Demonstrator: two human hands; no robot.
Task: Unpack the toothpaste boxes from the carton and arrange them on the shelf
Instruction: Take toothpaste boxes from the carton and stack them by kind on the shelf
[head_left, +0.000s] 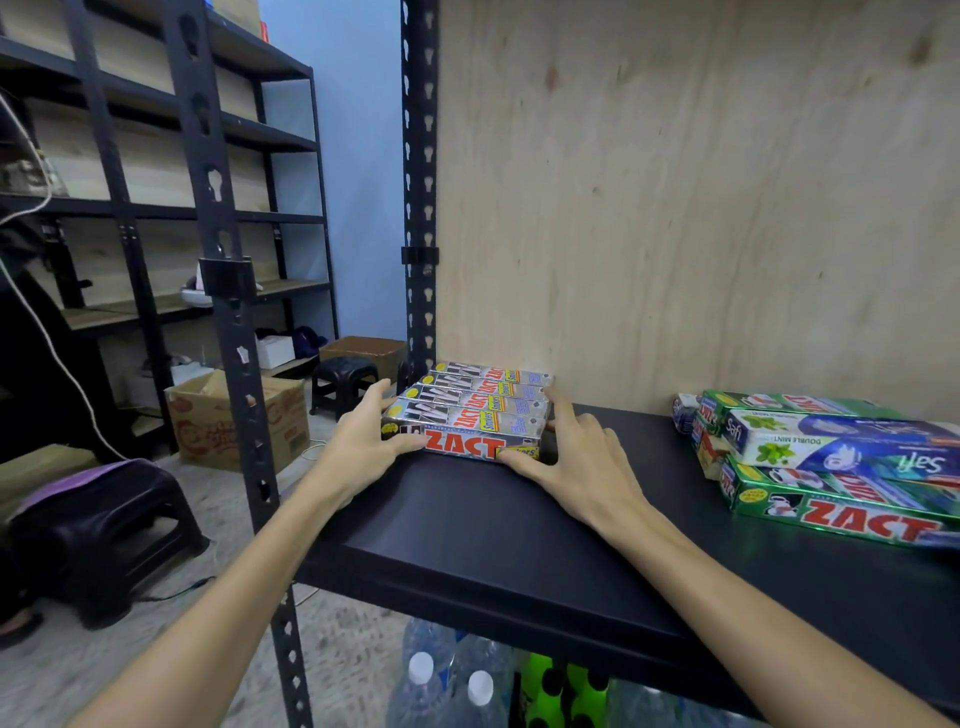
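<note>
Both hands flank silver boxes, black shelf.

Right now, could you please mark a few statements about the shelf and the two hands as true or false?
1. Both hands touch the silver Zact boxes. True: the left hand is at their left end and the right hand at their right end.
2. The silver boxes sit at the right end of the black shelf. False: they sit at its left, back corner, beside the upright post.
3. Green Zact boxes lie on the shelf to the right. True.
4. The blue Safi box lies under the green ones. False: it lies on top of them.
5. Water bottles stand below the shelf. True.
</note>
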